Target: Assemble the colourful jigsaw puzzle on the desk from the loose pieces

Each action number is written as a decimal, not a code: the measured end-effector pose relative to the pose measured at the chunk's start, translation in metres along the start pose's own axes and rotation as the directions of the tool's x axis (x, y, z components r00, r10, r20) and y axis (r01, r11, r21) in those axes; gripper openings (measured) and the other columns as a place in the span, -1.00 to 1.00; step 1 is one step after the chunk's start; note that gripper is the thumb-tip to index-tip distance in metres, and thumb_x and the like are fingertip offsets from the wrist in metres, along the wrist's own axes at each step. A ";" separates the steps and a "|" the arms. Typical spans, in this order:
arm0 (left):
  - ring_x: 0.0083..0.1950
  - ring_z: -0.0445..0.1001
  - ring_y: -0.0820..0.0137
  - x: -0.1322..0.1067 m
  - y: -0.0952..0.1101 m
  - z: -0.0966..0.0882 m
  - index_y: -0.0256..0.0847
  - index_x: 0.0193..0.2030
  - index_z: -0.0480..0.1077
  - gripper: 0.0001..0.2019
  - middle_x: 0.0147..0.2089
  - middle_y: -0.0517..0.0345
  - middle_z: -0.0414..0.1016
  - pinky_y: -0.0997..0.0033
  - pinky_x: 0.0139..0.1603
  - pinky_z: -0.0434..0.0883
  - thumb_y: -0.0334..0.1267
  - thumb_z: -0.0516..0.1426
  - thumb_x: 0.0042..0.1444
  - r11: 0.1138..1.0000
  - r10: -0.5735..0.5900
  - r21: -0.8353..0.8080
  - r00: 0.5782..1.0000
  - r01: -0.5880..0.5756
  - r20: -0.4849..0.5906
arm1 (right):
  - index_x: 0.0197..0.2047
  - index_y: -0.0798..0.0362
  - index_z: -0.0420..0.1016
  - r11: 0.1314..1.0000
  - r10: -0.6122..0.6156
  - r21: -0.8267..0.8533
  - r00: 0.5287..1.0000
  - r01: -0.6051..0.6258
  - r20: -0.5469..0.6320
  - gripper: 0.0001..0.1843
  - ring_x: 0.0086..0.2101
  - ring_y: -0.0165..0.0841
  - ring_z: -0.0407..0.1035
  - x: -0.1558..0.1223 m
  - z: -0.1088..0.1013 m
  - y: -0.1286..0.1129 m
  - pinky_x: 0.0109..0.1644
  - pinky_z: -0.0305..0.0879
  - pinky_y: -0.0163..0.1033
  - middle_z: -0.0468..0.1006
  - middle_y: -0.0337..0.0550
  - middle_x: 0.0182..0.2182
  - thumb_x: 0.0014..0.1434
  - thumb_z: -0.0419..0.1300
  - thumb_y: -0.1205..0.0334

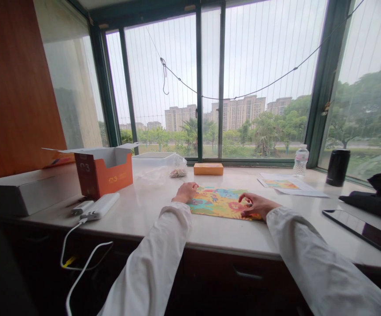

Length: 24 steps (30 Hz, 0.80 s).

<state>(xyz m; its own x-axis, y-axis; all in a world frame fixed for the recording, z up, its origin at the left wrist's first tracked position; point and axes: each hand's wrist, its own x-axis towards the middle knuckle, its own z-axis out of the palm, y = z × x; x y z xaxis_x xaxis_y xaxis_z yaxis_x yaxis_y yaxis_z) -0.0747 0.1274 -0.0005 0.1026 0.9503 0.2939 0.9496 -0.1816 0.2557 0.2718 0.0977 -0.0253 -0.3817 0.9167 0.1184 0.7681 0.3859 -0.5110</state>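
Note:
A brightly coloured jigsaw puzzle (219,202), mostly yellow with blue, teal and red figures, lies flat on the white tabletop. At its upper left corner is my left hand (186,192), fingers bent over and closed on the edge. My right hand (255,205) rests over the right part, with the thumb and index finger curved apart and no object visible between them. Some of the lower right corner is hidden under that hand.
Ahead stand an orange box (208,169), a clear bag of small pieces (178,170) and a translucent tub (152,159). Left are an open carton (103,173) and a white power bank (102,206). Right lie printed sheets (284,184), a bottle (300,160), a black flask (338,168) and a tablet (363,230).

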 end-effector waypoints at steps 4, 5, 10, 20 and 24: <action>0.14 0.47 0.21 0.000 -0.003 0.000 -0.07 0.11 0.48 -0.58 0.17 0.00 0.52 0.26 0.15 0.35 -0.13 -0.14 0.36 0.993 -0.113 0.022 0.993 0.113 0.026 | -0.16 -0.05 0.52 0.989 -0.023 -0.149 0.986 -0.001 -0.164 -0.40 -0.15 -0.19 0.41 0.003 0.009 -0.013 -0.04 0.28 -0.17 0.51 -0.12 -0.20 -0.13 0.37 -0.31; 0.15 0.47 0.20 0.000 -0.004 0.000 -0.08 0.12 0.47 -0.57 0.18 -0.02 0.51 0.25 0.15 0.35 -0.13 -0.15 0.36 0.991 -0.135 0.024 0.990 0.134 0.035 | -0.18 -0.04 0.51 0.984 -0.046 -0.176 0.980 0.011 -0.195 -0.42 -0.17 -0.20 0.41 0.004 0.011 -0.015 -0.05 0.28 -0.17 0.50 -0.11 -0.21 -0.10 0.35 -0.31; 0.20 0.45 0.24 -0.003 -0.005 -0.003 -0.02 0.22 0.40 -0.58 0.25 0.04 0.46 0.27 0.17 0.35 -0.19 -0.10 0.32 0.984 -0.177 0.017 0.982 0.177 0.064 | -0.23 -0.03 0.48 0.983 -0.048 -0.185 0.955 -0.007 -0.292 -0.55 -0.31 -0.29 0.41 0.005 0.008 -0.017 -0.21 0.28 -0.23 0.52 -0.16 -0.32 0.12 0.19 -0.26; 0.17 0.47 0.09 -0.007 -0.002 -0.011 -0.09 0.12 0.48 -0.60 0.15 -0.14 0.52 0.15 0.13 0.38 -0.12 -0.01 0.24 0.949 -0.314 0.039 0.949 0.314 0.001 | -0.37 -0.02 0.56 0.982 0.091 -0.155 0.989 -0.109 -0.116 -0.44 -0.32 -0.23 0.47 0.002 0.001 -0.004 -0.25 0.30 -0.21 0.63 -0.09 -0.35 0.12 0.11 -0.36; 0.18 0.47 0.10 -0.005 -0.002 -0.010 -0.09 0.12 0.48 -0.60 0.16 -0.14 0.52 0.14 0.15 0.35 -0.13 -0.02 0.24 0.950 -0.310 0.035 0.951 0.310 0.002 | -0.31 0.01 0.59 0.975 0.109 -0.180 0.987 -0.128 -0.116 -0.42 -0.27 -0.18 0.48 0.004 0.001 -0.008 -0.22 0.31 -0.18 0.64 -0.01 -0.29 0.17 0.06 -0.35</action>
<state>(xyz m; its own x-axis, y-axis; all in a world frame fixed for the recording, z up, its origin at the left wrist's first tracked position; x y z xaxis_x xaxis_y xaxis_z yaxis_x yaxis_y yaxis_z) -0.0802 0.1202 0.0068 -0.1963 0.9602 0.1987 0.9444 0.1307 0.3016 0.2636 0.0983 -0.0215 -0.2340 0.9590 0.1597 0.8905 0.2774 -0.3607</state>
